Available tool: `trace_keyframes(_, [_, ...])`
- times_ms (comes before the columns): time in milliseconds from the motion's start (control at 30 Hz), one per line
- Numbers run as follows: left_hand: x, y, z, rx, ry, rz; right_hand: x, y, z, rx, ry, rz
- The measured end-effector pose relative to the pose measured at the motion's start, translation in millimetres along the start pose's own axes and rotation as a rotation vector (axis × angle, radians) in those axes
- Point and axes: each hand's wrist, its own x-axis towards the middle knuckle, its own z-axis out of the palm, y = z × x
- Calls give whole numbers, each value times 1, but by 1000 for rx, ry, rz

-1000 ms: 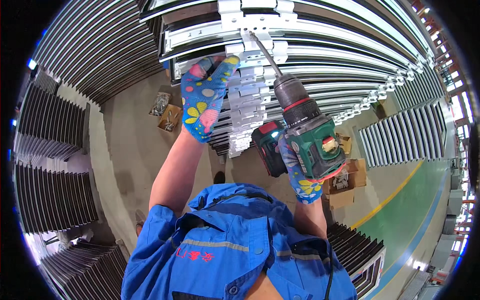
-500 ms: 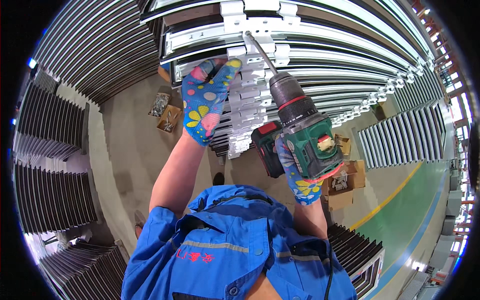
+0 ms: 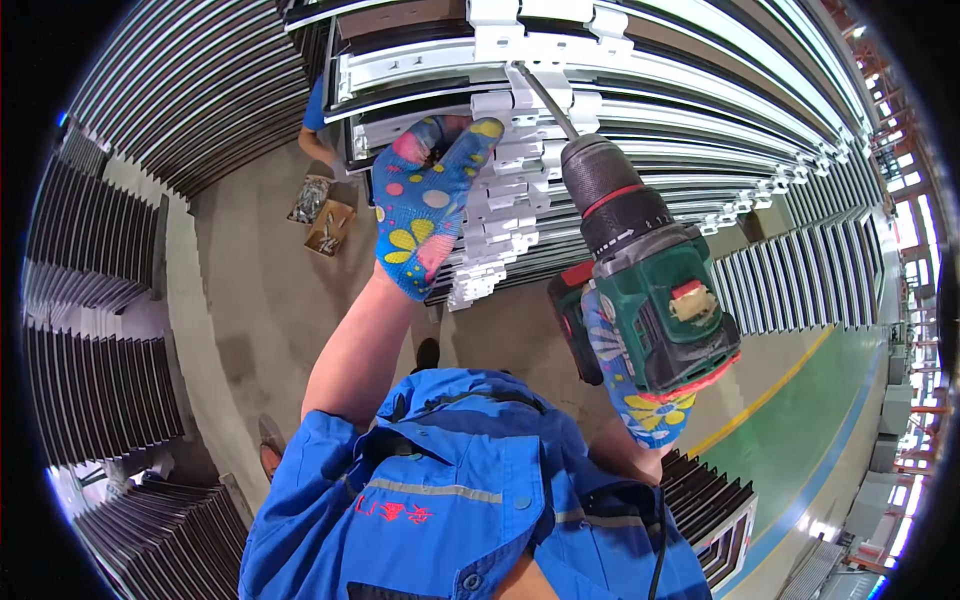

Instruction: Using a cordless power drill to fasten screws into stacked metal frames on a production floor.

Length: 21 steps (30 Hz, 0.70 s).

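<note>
My right hand (image 3: 640,375), in a blue floral glove, grips the handle of a green and black cordless drill (image 3: 655,290). Its long bit points up and left, and the tip meets a white hinge (image 3: 500,45) on the edge of a white frame (image 3: 400,70). My left hand (image 3: 425,205), gloved alike, is beside the stacked hinges (image 3: 515,185) below that one. Its fingers curl inward and the thumb points up at the hinges. Something small and dark shows between the curled fingers, too small to name.
Long white and black frames (image 3: 680,120) stand in a close row ahead, and more racks of frames (image 3: 100,390) line the left. Two open boxes of small metal parts (image 3: 328,228) sit on the floor. Another person's arm (image 3: 315,140) shows beyond them. A yellow line (image 3: 765,395) borders a green walkway.
The drill and my right hand have shifted right and slightly down in the picture. The hinges and my left hand appear a little farther right. Another person's arm has come further into view.
</note>
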Motion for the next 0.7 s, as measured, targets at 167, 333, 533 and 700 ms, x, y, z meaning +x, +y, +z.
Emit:
trace_keyframes(167, [2,2,-1,-40,-39,0,-6,-35,-53,-179,-533,414])
trace_keyframes(333, [0,5,-2,-8,-30,-65,8,-55,-70,-218,-902,678])
trace_keyframes(533, [0,5,-2,-104,-37,-64,12,-62,-65,-220,-1027,864])
trace_keyframes(700, [2,4,-4,119,-52,-1,10,-62,-65,-236,-1086,934])
